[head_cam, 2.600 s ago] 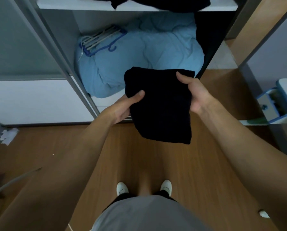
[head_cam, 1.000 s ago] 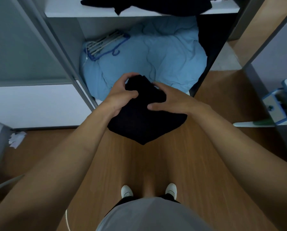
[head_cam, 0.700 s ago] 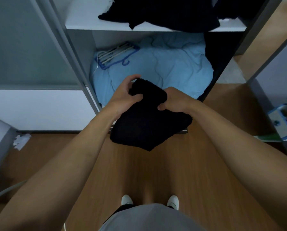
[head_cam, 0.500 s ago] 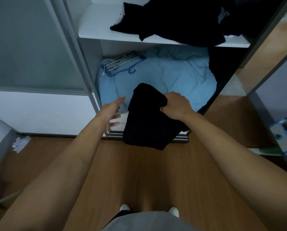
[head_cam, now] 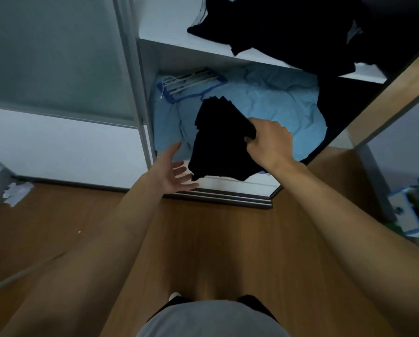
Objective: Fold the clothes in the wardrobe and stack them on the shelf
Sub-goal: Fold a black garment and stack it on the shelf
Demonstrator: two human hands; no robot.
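Head view: your right hand (head_cam: 268,142) grips the folded black garment (head_cam: 218,142); your left hand (head_cam: 172,171) spreads open, palm up, just beside it.

The fingers of the right hand (head_cam: 269,142) end out of sight under the folded black garment (head_cam: 218,142). The dark clothes (head_cam: 288,27) on the shelf (head_cam: 179,48) run off the top edge, their separate pieces lost in shadow. A blue-and-white object (head_cam: 412,210) is cut by the right edge. The white scrap (head_cam: 16,192) on the floor (head_cam: 203,227), perhaps crumpled paper, is too blurred to tell.
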